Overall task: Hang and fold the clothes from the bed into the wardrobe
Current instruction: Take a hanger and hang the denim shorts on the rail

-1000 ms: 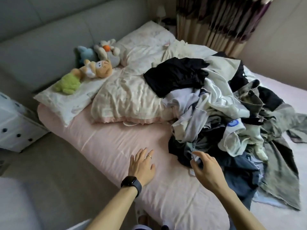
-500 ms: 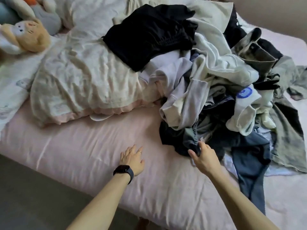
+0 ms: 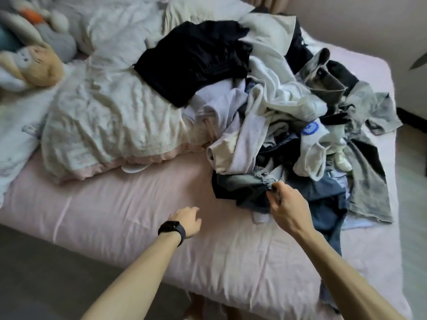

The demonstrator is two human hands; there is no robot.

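Pinches frayed grey denim garment (image 3: 242, 181) with right hand (image 3: 288, 205), left hand (image 3: 187, 219) relaxed, empty; risks dragging tangled clothes pile (image 3: 277, 105) beyond, lying on it.

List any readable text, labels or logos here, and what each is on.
Nothing legible.
Round blue badge on white top: print too blurred to read.
Small white mark on black top: too small to read.
On watch: dark screen, no text.
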